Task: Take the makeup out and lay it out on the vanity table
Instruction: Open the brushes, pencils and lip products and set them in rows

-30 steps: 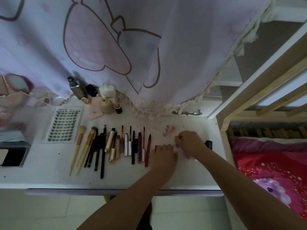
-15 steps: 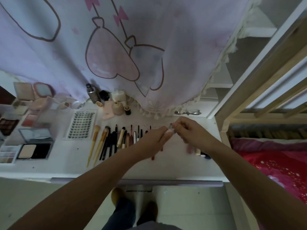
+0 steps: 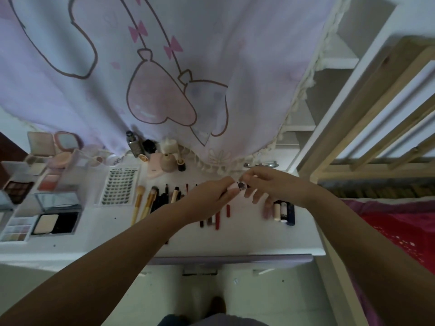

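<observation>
Above the white vanity table (image 3: 244, 241), my left hand (image 3: 209, 196) and my right hand (image 3: 270, 184) meet on one small pale pink makeup tube (image 3: 237, 186) with a dark end, each pinching one end. Under my left forearm lies a row of brushes (image 3: 141, 203), pencils and red lip sticks (image 3: 217, 220). A few short tubes (image 3: 283, 211) lie below my right hand. Open compacts (image 3: 56, 222) and palettes (image 3: 17, 189) sit at the left, beside a card of false lashes (image 3: 121, 185).
A lilac cartoon curtain (image 3: 164, 67) hangs over the table's back edge, with small bottles (image 3: 135, 147) and a beige vase (image 3: 168, 162) beneath it. A wooden bed frame (image 3: 376, 114) and a red bedspread (image 3: 400, 234) are to the right. Floor lies below the front edge.
Both hands rose from the table top and came together on the small pink tube. The view has tilted, bringing the compacts at the left into sight.
</observation>
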Demonstrator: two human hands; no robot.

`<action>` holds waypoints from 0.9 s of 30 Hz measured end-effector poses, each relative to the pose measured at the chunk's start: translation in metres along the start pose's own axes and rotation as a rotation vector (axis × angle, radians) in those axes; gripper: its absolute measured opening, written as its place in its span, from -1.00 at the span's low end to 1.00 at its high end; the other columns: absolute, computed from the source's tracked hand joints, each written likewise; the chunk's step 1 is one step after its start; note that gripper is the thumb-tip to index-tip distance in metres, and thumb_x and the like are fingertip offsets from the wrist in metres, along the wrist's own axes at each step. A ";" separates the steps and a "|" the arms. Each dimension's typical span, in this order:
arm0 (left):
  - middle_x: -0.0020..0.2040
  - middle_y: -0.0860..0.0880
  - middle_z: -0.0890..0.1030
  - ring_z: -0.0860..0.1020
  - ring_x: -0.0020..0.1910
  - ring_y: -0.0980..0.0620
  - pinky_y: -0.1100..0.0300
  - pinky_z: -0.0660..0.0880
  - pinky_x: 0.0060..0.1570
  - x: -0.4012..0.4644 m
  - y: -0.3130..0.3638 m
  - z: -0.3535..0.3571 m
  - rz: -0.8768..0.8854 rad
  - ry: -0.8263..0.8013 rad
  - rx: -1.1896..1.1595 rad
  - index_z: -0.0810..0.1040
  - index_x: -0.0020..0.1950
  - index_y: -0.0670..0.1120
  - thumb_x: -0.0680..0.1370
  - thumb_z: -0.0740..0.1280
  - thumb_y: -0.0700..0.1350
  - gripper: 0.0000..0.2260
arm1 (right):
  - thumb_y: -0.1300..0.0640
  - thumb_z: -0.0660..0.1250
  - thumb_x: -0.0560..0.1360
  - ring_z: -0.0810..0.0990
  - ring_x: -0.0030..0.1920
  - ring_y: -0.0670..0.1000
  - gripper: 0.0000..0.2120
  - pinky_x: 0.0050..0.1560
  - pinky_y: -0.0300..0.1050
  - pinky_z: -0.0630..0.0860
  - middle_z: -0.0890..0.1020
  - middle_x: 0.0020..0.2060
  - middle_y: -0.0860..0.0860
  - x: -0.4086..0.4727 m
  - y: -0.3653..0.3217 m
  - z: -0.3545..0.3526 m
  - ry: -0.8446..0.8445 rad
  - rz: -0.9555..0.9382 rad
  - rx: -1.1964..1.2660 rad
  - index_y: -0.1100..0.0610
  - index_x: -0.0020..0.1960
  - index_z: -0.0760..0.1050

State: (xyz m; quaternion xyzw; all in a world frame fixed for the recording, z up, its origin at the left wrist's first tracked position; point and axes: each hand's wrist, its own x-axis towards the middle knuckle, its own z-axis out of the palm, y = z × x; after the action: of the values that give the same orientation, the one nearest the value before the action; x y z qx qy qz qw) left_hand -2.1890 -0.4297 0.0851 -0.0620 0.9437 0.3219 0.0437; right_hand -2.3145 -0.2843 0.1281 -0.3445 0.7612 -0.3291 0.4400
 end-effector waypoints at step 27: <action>-0.29 0.09 0.46 0.43 -0.38 0.12 0.16 0.34 -0.33 -0.011 0.031 0.016 -0.012 -0.024 0.205 0.36 0.15 0.00 0.64 0.05 0.07 -0.79 | -0.08 0.21 0.57 0.60 -0.27 -0.02 -0.78 -0.26 -0.16 0.50 0.68 -0.16 0.05 -0.028 0.027 -0.001 0.023 -0.003 0.074 0.03 -0.03 0.53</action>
State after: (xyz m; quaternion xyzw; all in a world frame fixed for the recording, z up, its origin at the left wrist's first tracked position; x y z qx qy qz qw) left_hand -2.1816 -0.3950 0.0923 -0.0589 0.9707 0.2241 0.0632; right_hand -2.3113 -0.2461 0.1194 -0.3249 0.7531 -0.3618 0.4431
